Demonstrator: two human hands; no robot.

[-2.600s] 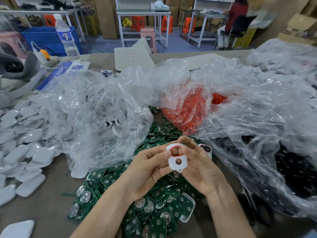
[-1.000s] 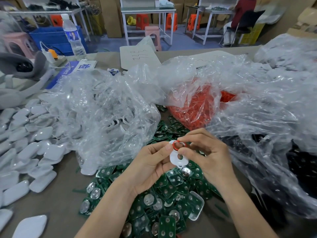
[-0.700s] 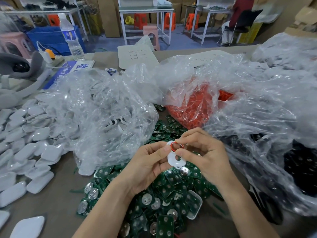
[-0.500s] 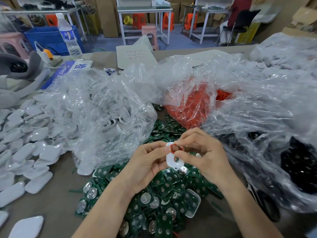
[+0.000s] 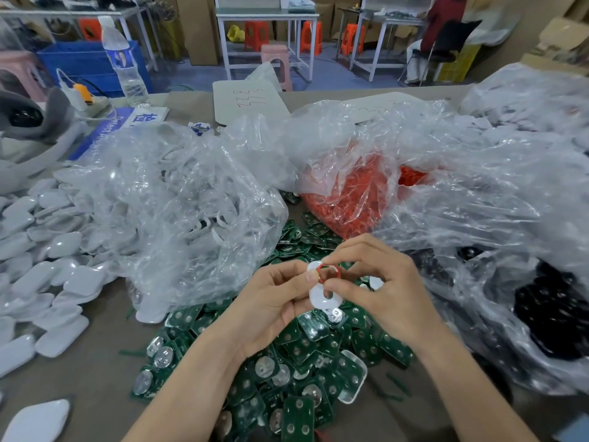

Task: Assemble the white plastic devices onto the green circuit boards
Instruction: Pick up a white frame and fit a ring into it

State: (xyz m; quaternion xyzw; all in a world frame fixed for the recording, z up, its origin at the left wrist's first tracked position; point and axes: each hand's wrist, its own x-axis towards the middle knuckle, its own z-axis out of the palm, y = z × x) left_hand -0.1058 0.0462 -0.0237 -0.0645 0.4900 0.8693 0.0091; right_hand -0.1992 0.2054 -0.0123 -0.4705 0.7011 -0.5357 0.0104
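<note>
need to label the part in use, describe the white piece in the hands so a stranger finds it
Over the pile of green circuit boards, the left hand and right hand pinch a white plastic piece. Alone among white parts, it carries a red ring on top.

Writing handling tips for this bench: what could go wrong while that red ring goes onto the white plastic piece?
The thin red ring is merely pinched by the right hand; it may spring off into the pile of green circuit boards below.
The flat white plastic piece with two holes, gripped by the left hand, could slip too.
</note>
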